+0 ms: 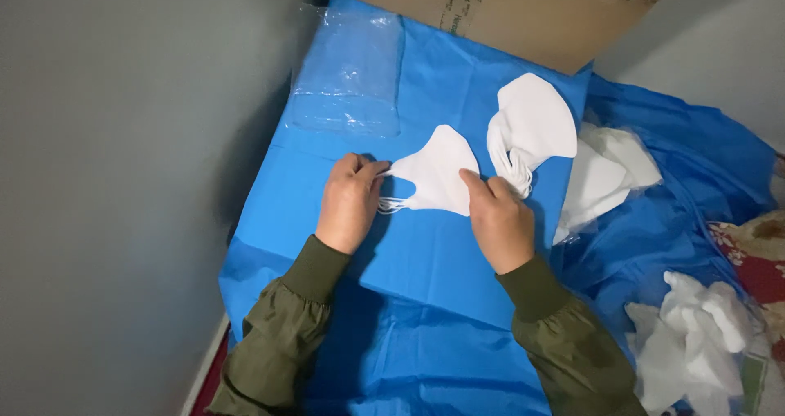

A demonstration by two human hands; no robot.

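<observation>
We're flattening folded white face mask (437, 171) on blue sheet (425, 252): left hand (350, 203) pinching ear loops (392, 205), right hand (497, 220) pressing edge; next probably stacking

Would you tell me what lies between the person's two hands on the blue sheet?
In the head view, a folded white face mask spans the gap: the left hand pinches its ear loops, the right hand holds its other edge.
</observation>
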